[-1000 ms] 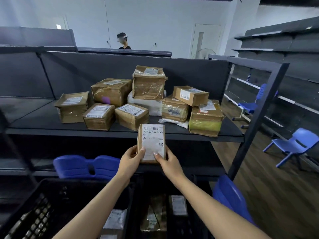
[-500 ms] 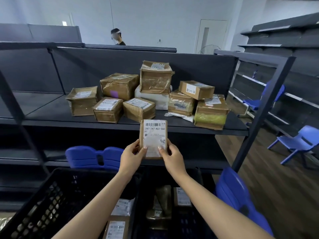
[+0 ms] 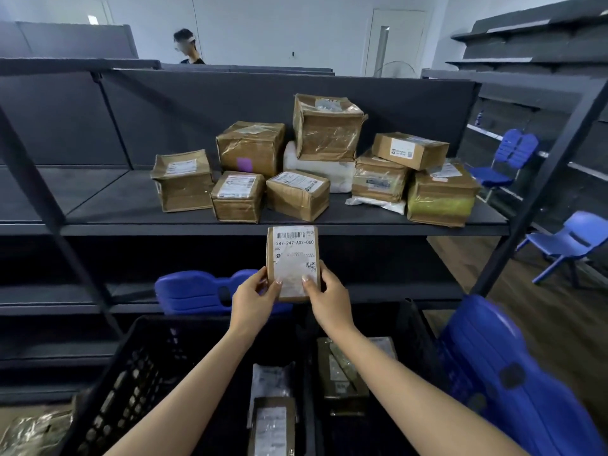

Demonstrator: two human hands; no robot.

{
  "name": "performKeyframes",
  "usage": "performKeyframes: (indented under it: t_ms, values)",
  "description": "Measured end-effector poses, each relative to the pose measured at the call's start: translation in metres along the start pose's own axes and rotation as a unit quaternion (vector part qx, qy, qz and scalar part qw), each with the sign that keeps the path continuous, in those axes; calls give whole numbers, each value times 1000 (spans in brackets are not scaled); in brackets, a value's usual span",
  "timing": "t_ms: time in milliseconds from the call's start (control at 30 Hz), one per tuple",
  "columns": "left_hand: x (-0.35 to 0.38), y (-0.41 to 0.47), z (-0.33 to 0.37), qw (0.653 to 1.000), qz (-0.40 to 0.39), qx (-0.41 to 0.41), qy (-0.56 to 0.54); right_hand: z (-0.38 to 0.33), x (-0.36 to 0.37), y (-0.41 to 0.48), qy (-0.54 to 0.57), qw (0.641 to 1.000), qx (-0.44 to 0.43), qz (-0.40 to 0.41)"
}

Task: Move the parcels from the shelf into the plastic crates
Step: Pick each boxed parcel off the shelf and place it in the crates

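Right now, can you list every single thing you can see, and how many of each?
cardboard parcels: eight, brown, on the shelf
soft parcels: two, white, among those boxes
held parcel: one, brown with white label, above the crates
shelf: one, dark grey, straight ahead
plastic crates: two, black, below the hands
crated parcels: at least three, mostly brown, inside the crates
chairs: four, blue, two far right, two by the crates
other person: one, behind the shelf
left hand: grips held parcel's lower left
right hand: grips its lower right
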State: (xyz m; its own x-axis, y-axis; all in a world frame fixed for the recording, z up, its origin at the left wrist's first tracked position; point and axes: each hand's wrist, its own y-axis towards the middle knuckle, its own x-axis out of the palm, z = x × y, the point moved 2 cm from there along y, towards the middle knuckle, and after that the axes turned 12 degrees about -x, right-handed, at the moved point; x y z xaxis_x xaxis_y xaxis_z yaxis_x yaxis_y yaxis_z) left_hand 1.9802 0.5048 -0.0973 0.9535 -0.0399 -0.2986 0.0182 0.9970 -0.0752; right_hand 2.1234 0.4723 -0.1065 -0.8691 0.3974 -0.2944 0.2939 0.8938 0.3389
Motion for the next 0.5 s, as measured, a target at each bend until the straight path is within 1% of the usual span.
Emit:
performKeyframes:
  t_ms: [267, 500]
  values:
    - [-63, 29, -88, 992, -26, -38, 121, 30, 100, -35, -16, 993, 113, -5]
    - [-81, 46, -155, 983, -59, -103, 141, 75, 161, -54, -20, 985, 162, -51]
